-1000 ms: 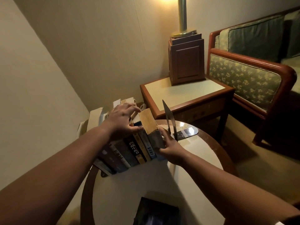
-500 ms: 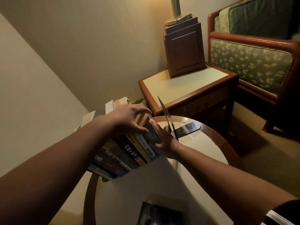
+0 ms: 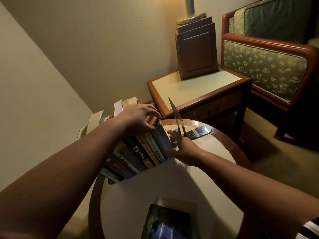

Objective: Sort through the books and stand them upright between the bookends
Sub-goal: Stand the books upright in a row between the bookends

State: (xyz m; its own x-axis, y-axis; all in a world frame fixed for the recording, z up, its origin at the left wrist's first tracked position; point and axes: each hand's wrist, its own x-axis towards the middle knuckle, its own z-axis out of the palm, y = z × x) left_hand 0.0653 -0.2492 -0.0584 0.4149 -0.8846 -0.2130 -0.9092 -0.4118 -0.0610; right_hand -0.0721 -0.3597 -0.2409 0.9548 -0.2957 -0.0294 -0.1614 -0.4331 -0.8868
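Step in hand, judged: seating the end book [image 3: 162, 140] at the right of the leaning row [image 3: 136, 156] on the round table [image 3: 172, 185]. Push the row upright first, then draw the right bookend [image 3: 177, 118] in tight. Left hand [image 3: 138, 119] grips the book's top, fingers curled; right hand [image 3: 184, 149] presses flat on its right cover, just left of the bookend. 1 flat book [image 3: 165, 221] waits near.
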